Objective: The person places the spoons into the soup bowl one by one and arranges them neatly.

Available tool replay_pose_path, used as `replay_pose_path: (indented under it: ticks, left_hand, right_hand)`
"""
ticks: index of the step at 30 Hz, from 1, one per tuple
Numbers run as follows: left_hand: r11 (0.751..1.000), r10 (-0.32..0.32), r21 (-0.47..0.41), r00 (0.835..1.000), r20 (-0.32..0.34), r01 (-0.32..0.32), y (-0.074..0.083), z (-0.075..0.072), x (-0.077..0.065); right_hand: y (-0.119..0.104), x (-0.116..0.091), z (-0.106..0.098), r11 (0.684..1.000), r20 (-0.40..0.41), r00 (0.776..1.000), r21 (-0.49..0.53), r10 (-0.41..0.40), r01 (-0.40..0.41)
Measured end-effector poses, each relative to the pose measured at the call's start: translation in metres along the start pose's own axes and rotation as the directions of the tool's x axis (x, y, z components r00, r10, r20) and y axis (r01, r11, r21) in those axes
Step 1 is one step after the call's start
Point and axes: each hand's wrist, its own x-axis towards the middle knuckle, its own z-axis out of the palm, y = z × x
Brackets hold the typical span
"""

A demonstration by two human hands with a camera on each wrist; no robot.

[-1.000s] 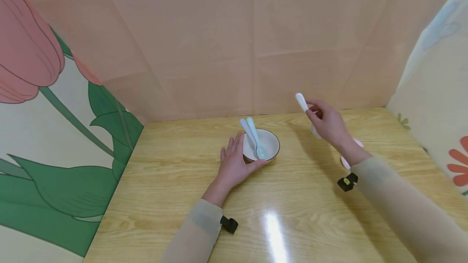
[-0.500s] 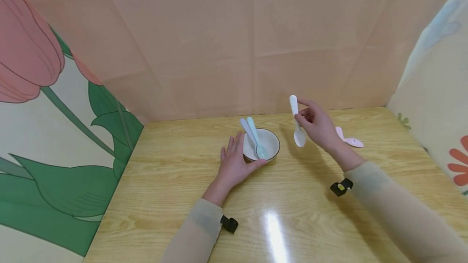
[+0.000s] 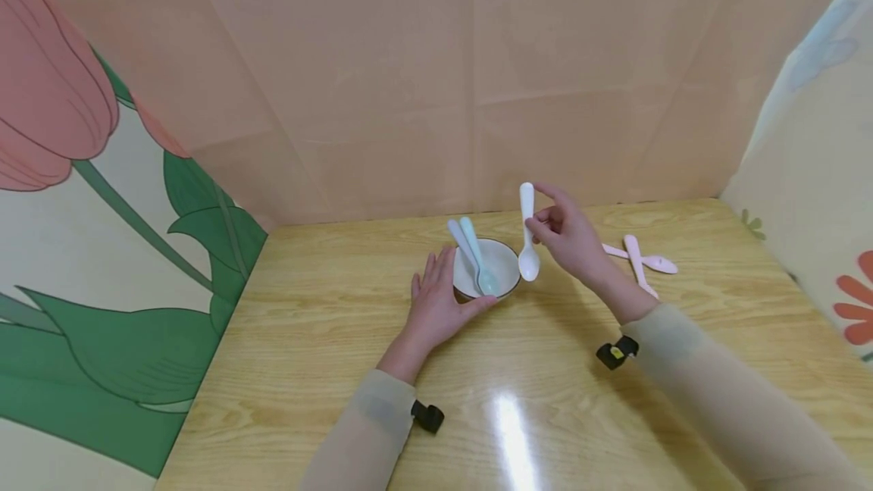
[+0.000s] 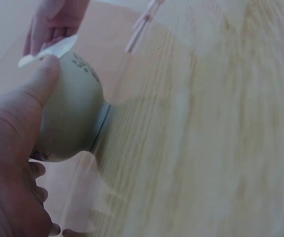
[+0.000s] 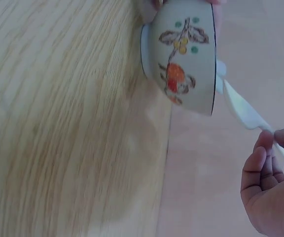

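A white bowl (image 3: 503, 260) with a dark rim stands on the table, its painted fruit pattern (image 5: 175, 76) showing in the right wrist view. My left hand (image 3: 436, 308) holds it from the left, with the thumb along the near side. Inside lean a lavender spoon (image 3: 458, 236) and a light blue spoon (image 3: 470, 236), handles toward the back. My right hand (image 3: 567, 242) pinches a white spoon (image 3: 528, 262) by its handle, upright with the scoop down, just right of the bowl's rim in the head view. In the right wrist view the white spoon's scoop (image 5: 241, 107) is close to the rim.
To the right on the wooden table (image 3: 327, 339) lie pink spoons (image 3: 634, 254), crossed over each other and partly behind the right wrist. A peach-coloured backdrop (image 3: 382, 135) rises at the table's back edge. Printed panels flank both sides.
My right hand has moved left with the white spoon, bringing it beside the bowl and turning it more upright. The pink spoons have come into fuller view. My left hand stays at the bowl.
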Motion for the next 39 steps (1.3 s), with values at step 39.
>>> replay_pose_path:
  ticks: [39]
  left_hand:
    - [1.000,0.001,0.003,1.000,0.004,-0.001,0.000,-0.001,-0.001]
  right_hand:
    - [-0.005,0.006,0.061,0.986,0.108,0.991,-0.156,0.078,-0.061]
